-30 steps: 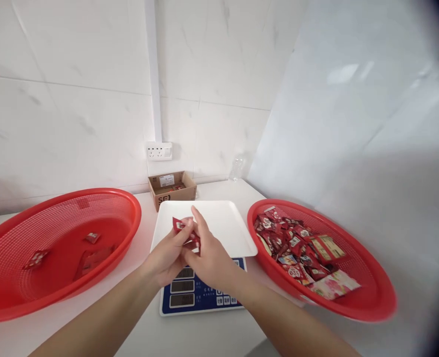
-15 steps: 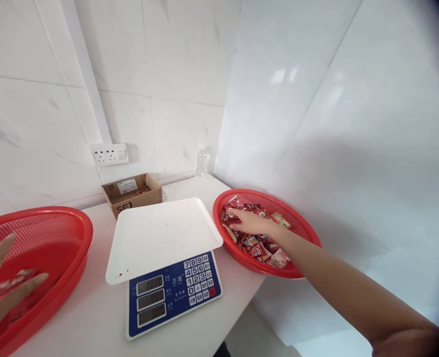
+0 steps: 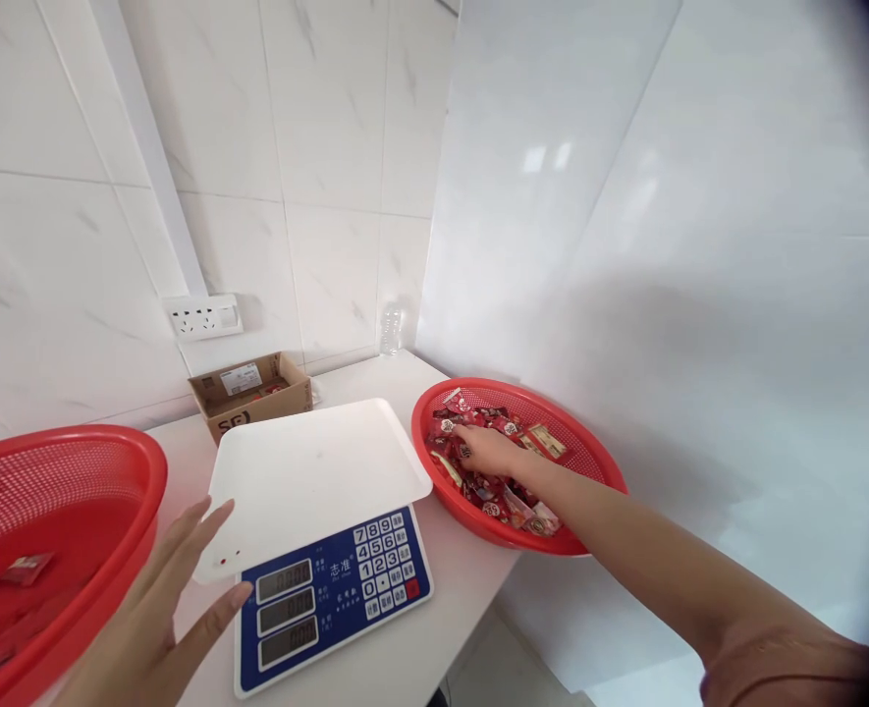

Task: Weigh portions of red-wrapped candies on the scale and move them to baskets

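Observation:
My left hand (image 3: 169, 599) hangs over the left edge of a digital scale (image 3: 331, 589), fingers spread and holding nothing. The scale's white pan (image 3: 323, 462) has no packets on it, only a few small red specks near its front-left corner. My right hand (image 3: 487, 450) reaches into the red basket on the right (image 3: 611, 481), its fingers curled around small red wrapped candies (image 3: 493, 511). The fingertips are partly hidden among the wrappers. In the red basket on the left (image 3: 155, 471), several red packets (image 3: 26, 568) lie at the bottom.
Behind the scale stands an open cardboard box (image 3: 253, 388) with some red items inside. A clear plastic bottle (image 3: 391, 329) is in the back corner of the white table (image 3: 470, 589). Tiled walls close off the back and right; a power socket (image 3: 204, 316) is on the back wall.
My left hand has moved right, from over the left basket to the scale's left edge, and is empty. My right hand stays in the right basket, its fingers now more curled among the candies.

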The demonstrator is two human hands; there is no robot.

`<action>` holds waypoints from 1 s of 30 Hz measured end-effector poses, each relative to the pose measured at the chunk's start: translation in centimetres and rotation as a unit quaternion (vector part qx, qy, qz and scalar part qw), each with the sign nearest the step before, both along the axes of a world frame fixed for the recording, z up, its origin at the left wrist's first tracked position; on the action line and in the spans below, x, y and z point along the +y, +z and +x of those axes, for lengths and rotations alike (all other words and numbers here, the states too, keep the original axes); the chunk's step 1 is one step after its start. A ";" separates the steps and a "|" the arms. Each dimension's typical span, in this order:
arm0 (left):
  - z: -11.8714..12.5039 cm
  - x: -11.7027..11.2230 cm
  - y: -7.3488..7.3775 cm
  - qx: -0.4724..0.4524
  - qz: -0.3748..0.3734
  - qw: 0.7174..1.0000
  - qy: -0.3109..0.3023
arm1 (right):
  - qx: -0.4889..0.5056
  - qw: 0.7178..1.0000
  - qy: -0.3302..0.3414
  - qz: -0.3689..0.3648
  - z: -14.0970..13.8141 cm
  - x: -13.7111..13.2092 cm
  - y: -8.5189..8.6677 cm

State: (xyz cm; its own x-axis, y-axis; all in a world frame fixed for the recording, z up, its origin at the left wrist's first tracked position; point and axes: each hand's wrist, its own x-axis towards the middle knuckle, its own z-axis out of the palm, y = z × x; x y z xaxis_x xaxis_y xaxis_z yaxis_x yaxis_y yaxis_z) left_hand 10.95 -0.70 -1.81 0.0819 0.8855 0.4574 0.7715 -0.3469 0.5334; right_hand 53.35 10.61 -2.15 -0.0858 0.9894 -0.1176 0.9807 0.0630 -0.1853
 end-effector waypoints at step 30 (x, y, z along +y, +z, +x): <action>0.8 -3.4 2.9 0.003 -0.166 0.986 0.019 | 0.394 0.897 0.199 -0.002 -18.2 0.5 4.8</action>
